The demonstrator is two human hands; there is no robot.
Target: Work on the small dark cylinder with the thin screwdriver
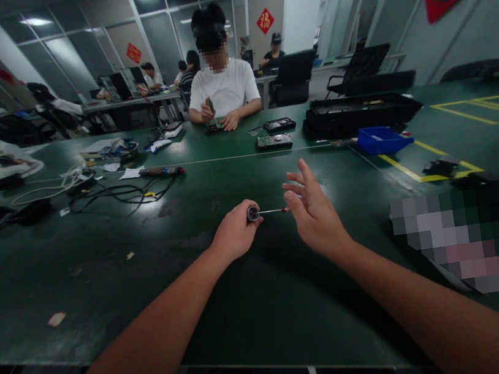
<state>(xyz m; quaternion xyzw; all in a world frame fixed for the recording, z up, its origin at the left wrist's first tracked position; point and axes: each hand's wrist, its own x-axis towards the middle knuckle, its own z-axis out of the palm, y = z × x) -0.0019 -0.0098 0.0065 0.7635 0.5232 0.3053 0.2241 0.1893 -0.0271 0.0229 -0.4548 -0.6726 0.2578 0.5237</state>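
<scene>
My left hand (237, 229) is closed around a dark cylindrical tool (252, 214), whose round, hollow-looking end faces me. From beside that end a thin metal shaft (271, 211) runs sideways to the right, finishing in a small red tip. My fingers hide most of the tool, so its exact kind does not show. My right hand (318, 214) is open, fingers raised and thumb apart, just right of the red tip; I cannot tell whether they touch. Both hands are over the green table (246, 299).
Across the table a person in a white shirt (223, 88) works with a screwdriver (211, 106). Two hard drives (273, 141) lie ahead, with a black tray (360, 114) and a blue bin (382, 140) rightward. Cables (125, 195) and a pen-shaped tool (161, 171) lie left.
</scene>
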